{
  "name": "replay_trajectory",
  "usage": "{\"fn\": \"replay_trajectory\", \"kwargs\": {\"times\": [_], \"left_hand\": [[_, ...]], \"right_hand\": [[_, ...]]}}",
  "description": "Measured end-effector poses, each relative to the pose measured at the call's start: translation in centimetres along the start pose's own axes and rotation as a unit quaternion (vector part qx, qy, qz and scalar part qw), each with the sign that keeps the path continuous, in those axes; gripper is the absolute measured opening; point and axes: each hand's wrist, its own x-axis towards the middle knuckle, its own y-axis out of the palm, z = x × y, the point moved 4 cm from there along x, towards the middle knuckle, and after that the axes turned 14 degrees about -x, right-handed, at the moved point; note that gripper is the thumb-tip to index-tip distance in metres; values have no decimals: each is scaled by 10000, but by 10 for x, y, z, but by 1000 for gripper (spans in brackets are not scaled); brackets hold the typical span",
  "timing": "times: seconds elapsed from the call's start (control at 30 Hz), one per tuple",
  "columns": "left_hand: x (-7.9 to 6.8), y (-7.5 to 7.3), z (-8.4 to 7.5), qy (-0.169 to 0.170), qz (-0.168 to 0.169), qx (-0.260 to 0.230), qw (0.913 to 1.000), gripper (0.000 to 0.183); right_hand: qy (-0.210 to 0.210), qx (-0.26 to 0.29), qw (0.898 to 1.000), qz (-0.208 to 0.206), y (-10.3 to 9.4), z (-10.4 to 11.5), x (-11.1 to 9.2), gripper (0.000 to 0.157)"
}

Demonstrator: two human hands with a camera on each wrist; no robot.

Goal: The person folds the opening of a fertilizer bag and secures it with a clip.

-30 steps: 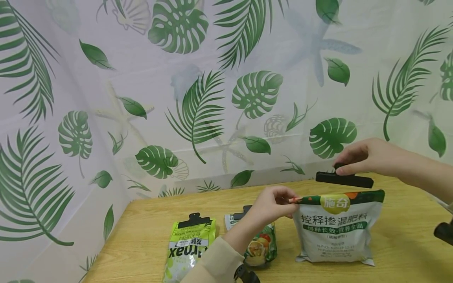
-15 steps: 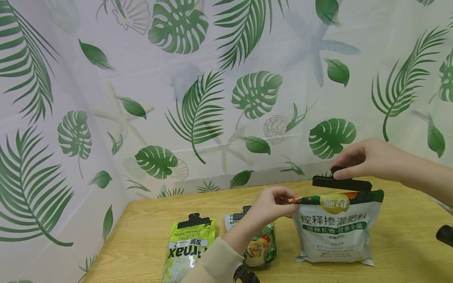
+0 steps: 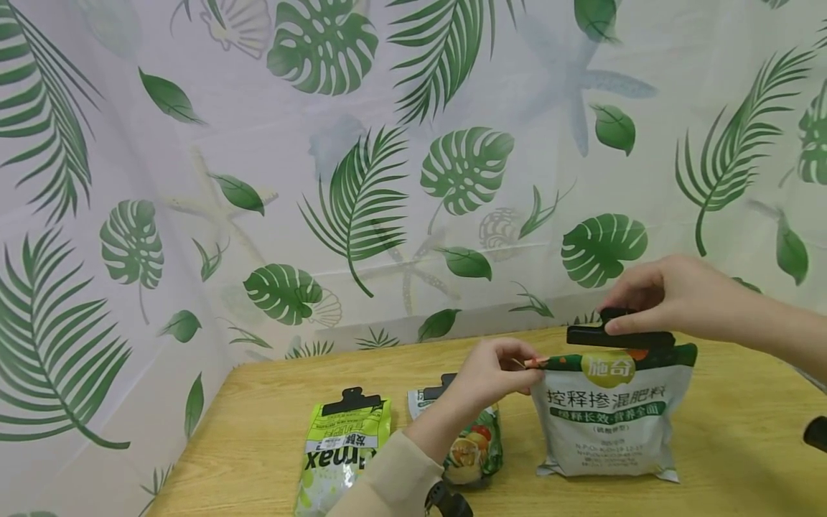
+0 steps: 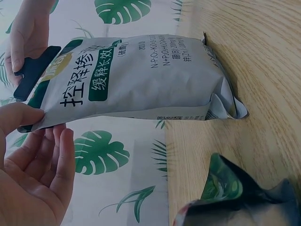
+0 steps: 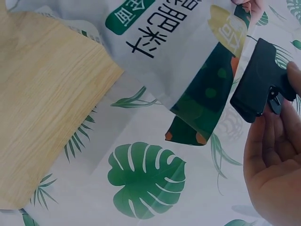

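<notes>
A white fertilizer bag point(image 3: 607, 424) with a dark green top band and Chinese lettering stands upright on the wooden table. My left hand point(image 3: 494, 373) pinches its top left corner between thumb and fingers. In the left wrist view that corner of the bag point(image 4: 131, 80) sits under the left thumb. My right hand point(image 3: 678, 298) grips a wide black bag clip point(image 3: 620, 336) by its handle, with the clip's long edge right at the bag's top. From the right wrist, the clip point(image 5: 256, 80) lies close along the folded green top edge, and the right hand point(image 5: 275, 160) holds its levers.
To the left, a lime-green bag point(image 3: 342, 459) carries a black clip point(image 3: 351, 401) at its top. Between it and the white bag stands a smaller bag point(image 3: 474, 449) with fruit pictures, partly behind the left forearm. A leaf-print cloth point(image 3: 388, 179) hangs behind the wooden table point(image 3: 245, 431).
My right hand has brought the black clip slightly down and to the left, closer to the bag's top edge. The left hand keeps its pinch on the corner.
</notes>
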Motion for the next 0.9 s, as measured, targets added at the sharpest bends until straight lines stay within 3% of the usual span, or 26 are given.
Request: {"fn": "replay_trajectory", "kwargs": {"times": [0.43,0.9], "left_hand": [[2,2,2,31,-21,44,10000,10],[4,2,4,12,167,63,9998,11]], "right_hand": [[-994,-44,9915,-841,3,7,-6,20],[-1913,-476,9747,-1054,4,19,-11,24]]}}
